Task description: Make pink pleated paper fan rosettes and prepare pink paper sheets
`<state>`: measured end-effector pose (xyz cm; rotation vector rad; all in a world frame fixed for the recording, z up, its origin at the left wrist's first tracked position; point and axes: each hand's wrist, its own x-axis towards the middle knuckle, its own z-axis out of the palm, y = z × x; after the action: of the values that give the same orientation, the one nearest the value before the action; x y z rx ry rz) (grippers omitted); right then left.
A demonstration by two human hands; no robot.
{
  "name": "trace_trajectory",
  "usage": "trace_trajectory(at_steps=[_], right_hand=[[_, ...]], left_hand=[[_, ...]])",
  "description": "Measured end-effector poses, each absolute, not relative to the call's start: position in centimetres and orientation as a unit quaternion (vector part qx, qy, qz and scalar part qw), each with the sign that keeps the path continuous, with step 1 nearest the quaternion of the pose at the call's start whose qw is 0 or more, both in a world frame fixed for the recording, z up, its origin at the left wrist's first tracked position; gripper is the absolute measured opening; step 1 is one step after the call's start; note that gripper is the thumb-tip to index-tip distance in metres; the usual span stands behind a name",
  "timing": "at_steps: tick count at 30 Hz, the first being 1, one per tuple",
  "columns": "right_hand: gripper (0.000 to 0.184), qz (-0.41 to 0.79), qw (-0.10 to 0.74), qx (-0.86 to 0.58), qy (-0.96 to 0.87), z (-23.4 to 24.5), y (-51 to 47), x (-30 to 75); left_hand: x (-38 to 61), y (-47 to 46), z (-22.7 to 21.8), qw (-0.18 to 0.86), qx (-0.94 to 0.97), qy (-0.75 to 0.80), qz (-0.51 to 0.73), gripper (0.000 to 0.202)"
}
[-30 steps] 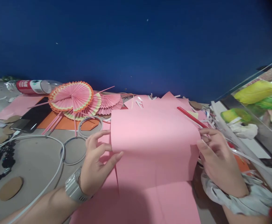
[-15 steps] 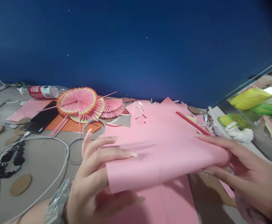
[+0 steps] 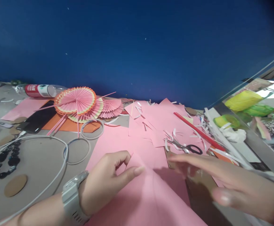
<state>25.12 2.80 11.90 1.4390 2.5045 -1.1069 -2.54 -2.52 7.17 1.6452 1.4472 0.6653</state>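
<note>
My left grip (image 3: 106, 182) is pinched, thumb against curled fingers, on a corner of the pink sheet (image 3: 151, 196), which slopes from there down and to the right, bowed along its length. My right grip (image 3: 228, 180) is spread, thumb well apart from the fingers, with nothing seen in it; blur hides whether its fingertips touch anything. Just beyond those fingertips lie the scissors (image 3: 181, 147). Other pink paper (image 3: 106, 141) lies flat on the surface (image 3: 40, 160), beyond my left grip.

I judge the sheet light and springy, wanting to unroll, and easily creased by a hard squeeze. I'd take it by corners or edges, lightly, keeping the bowed middle free of pressure.
</note>
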Motion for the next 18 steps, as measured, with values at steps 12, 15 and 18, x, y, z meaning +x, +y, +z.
trace_trajectory(at_steps=[12, 15, 18], right_hand=[[0.033, -0.400, 0.009, 0.426, 0.811, 8.5, 5.3, 16.5], [0.027, -0.369, 0.011, 0.432, 0.823, 9.5, 5.8, 16.7], [0.026, -0.354, 0.038, 0.431, 0.829, 9.9, 6.0, 16.7]], left_hand=[[-2.1, -1.8, 2.5, 0.548, 0.555, 0.500, 0.376, 0.043], [-2.2, -1.6, 2.7, 0.491, 0.612, 0.537, 0.310, 0.026], [-2.1, -1.5, 2.4, 0.470, 0.645, 0.540, 0.267, 0.033]])
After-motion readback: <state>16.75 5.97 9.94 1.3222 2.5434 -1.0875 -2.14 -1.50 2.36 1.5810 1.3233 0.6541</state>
